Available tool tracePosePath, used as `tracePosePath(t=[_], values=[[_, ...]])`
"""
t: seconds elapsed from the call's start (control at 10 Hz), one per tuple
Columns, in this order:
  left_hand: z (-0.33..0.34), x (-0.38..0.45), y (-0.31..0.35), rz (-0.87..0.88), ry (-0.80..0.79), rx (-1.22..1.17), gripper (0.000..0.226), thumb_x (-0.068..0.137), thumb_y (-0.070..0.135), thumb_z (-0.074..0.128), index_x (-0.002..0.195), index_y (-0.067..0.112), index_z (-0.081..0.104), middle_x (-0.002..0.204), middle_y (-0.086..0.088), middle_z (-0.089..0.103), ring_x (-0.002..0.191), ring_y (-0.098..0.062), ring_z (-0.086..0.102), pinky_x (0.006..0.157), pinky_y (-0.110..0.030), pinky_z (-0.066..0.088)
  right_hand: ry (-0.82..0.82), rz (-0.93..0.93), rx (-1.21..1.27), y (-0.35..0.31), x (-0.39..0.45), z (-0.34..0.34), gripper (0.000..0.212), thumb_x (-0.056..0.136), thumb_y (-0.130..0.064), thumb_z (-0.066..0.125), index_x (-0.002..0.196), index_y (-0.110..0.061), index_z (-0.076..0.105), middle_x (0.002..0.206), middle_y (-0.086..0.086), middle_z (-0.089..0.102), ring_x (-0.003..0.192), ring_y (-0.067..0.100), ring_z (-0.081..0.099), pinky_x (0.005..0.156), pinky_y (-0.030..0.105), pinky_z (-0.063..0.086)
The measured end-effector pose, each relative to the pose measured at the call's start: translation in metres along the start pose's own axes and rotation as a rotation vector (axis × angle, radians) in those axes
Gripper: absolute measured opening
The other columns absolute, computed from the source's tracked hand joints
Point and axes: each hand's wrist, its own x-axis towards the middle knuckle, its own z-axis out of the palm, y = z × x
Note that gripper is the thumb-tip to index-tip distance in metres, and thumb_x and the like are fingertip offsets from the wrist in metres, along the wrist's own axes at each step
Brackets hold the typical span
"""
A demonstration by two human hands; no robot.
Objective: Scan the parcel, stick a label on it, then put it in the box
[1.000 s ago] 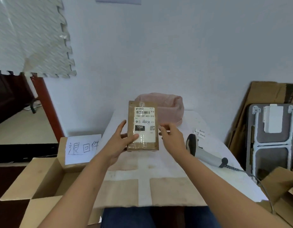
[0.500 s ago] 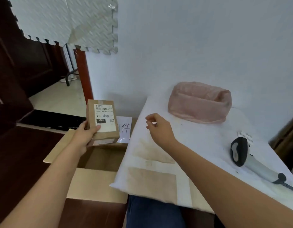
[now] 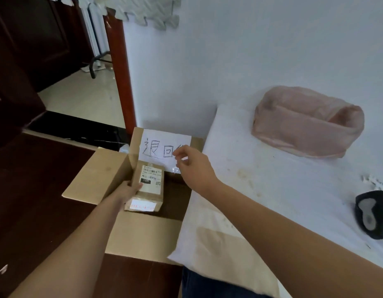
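Observation:
The brown cardboard parcel (image 3: 148,186) carries a white shipping label on top and a small white sticker with red print on its near end. My left hand (image 3: 128,191) grips its left side and holds it inside the open cardboard box (image 3: 141,235) on the floor, left of the table. A handwritten paper sign (image 3: 158,145) is taped to the box's far flap. My right hand (image 3: 191,164) hovers over the box's right edge, fingers loosely curled, holding nothing. The black and grey scanner (image 3: 372,214) lies on the table at the far right.
A white-covered table (image 3: 272,190) fills the right side, with a pink cloth bag (image 3: 306,121) near the wall. A red-brown door post (image 3: 119,67) stands behind the box. Dark floor lies to the left.
My left hand has lowered the parcel from above the box down into it. My right hand moved left from the table toward the box's edge. The view has swung left and down.

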Motion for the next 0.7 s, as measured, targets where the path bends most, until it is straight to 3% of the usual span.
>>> tracePosePath(t=[0.1,0.3,0.5,0.7], values=[[0.003,0.026,-0.008,-0.054,-0.030,0.008,0.048,0.099,0.019,0.057,0.139,-0.004,0.043,0.129,-0.027,0.060,0.115,-0.042,0.061,0.088,-0.044,0.051,-0.011,0.015,-0.002,0.002,0.011,0.002,0.025,0.097,-0.008,0.047,0.117,-0.018,0.059,0.132,0.003,0.059,0.107,0.020,0.065,0.092,0.032,0.054],[0.014,0.054,-0.017,-0.099,-0.034,0.071,0.050,0.100,0.025,0.055,0.142,0.001,0.042,0.134,-0.020,0.059,0.119,-0.036,0.058,0.091,-0.039,0.046,-0.002,0.016,-0.031,0.007,0.025,0.004,0.028,0.095,-0.006,0.044,0.115,-0.017,0.061,0.123,0.001,0.062,0.098,0.018,0.064,0.090,0.031,0.051],[0.031,0.065,-0.020,-0.118,0.012,0.262,0.045,0.096,0.002,0.054,0.140,0.003,0.046,0.137,-0.021,0.055,0.122,-0.037,0.055,0.092,-0.041,0.049,0.065,0.008,0.044,0.015,0.028,-0.001,0.035,0.090,0.000,0.040,0.112,-0.016,0.061,0.115,0.002,0.063,0.101,0.021,0.064,0.087,0.041,0.055],[0.041,0.056,-0.010,-0.101,0.050,0.354,0.047,0.095,-0.004,0.051,0.141,-0.002,0.041,0.141,-0.022,0.049,0.130,-0.038,0.046,0.094,-0.038,0.039,0.125,0.022,0.047,0.018,0.029,-0.009,0.035,0.091,0.000,0.039,0.112,-0.017,0.062,0.115,0.002,0.064,0.102,0.019,0.065,0.082,0.032,0.054]])
